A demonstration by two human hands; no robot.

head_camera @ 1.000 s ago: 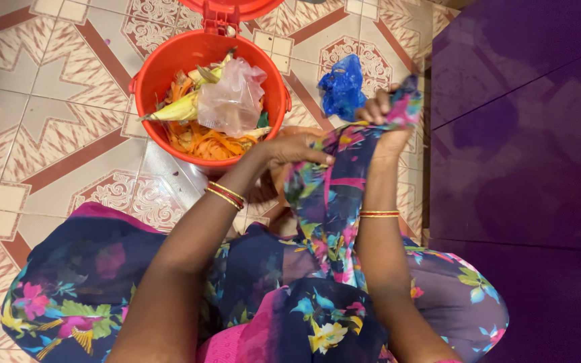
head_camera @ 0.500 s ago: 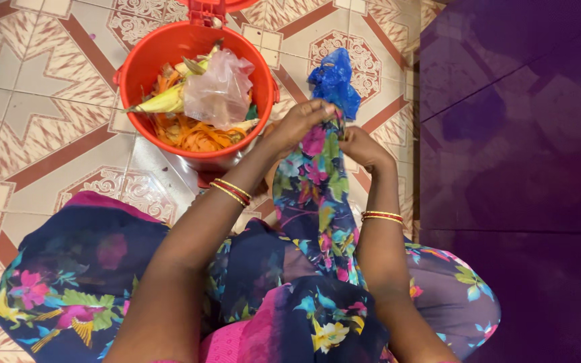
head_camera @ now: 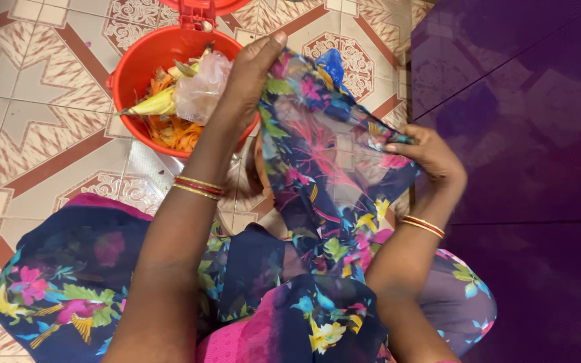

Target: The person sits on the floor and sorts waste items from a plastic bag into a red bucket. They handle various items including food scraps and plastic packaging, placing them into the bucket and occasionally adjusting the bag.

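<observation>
Just beside the red bucket [head_camera: 144,64] of peels, the left hand [head_camera: 250,74] and right hand [head_camera: 432,158] are each pinching an edge of the sheer floral cloth [head_camera: 331,168], stretching it taut between them, seemingly over something blue [head_camera: 334,64] behind it.

Blue bag [head_camera: 331,66] mostly behind floral cloth [head_camera: 324,154]

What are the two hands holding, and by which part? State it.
Both hold the sheer floral cloth by its upper edge: the left hand pinches the top corner, the right hand grips the edge at the other side, spreading it between them.
</observation>
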